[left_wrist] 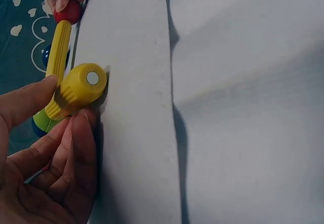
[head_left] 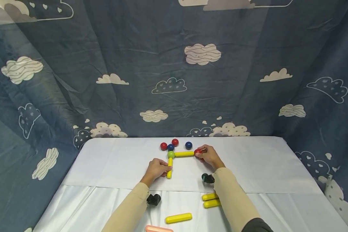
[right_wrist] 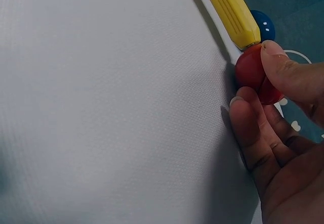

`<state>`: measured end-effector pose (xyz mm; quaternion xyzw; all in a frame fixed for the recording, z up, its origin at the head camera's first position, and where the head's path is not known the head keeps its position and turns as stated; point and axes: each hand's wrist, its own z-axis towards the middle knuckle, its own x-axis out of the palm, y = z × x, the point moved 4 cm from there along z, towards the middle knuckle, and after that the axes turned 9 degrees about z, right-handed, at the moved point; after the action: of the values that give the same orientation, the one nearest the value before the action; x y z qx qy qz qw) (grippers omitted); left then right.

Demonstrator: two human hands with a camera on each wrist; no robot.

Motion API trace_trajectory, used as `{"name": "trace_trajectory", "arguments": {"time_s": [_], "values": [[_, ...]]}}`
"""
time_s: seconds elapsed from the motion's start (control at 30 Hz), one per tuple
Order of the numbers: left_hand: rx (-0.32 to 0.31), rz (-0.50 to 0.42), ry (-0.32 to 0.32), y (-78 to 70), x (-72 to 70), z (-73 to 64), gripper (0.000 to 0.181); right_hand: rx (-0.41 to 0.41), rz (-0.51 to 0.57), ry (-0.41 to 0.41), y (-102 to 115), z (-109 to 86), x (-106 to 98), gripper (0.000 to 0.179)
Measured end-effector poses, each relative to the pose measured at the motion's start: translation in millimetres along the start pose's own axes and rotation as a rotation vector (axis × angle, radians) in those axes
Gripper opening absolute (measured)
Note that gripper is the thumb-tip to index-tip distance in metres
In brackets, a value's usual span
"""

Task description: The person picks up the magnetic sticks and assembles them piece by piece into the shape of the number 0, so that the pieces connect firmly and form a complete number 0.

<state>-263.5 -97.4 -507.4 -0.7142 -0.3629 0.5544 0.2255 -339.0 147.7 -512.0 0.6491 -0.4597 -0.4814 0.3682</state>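
My left hand pinches a yellow magnetic rod between thumb and fingers; a round silvery disc shows on its near end. The rod's far end meets a green ball. From that ball a second yellow rod runs right to a red ball. Thumb and fingertips of my right hand grip this red ball at the rod's end. Together the two rods form a corner with the green ball at its bend.
Behind the green ball sit a blue ball and two red balls; another blue ball lies farther right. Nearer me are a yellow rod, two more yellow rods beside my right sleeve, and an orange piece at the bottom edge.
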Motion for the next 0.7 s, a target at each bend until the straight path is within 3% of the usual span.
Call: {"name": "trace_trajectory", "arguments": {"time_s": [0.2,0.37,0.5,0.7], "values": [[-0.015,0.085,0.005,2.8,-6.2,6.5,0.024,-0.001,-0.013,0.002,-3,-0.8,-2,0.036],[-0.050,0.107,-0.027,-1.8,-21.8,19.7,0.032,-0.013,-0.011,0.002,-4,1.3,-6,0.036],[-0.028,0.170,-0.086,-7.0,-34.0,29.7,0.040,-0.009,-0.005,0.005,-3,1.9,-6,0.036],[0.005,0.193,-0.120,-6.2,-37.9,46.8,0.050,-0.008,0.012,0.022,-1,1.2,-1,0.036]]}}
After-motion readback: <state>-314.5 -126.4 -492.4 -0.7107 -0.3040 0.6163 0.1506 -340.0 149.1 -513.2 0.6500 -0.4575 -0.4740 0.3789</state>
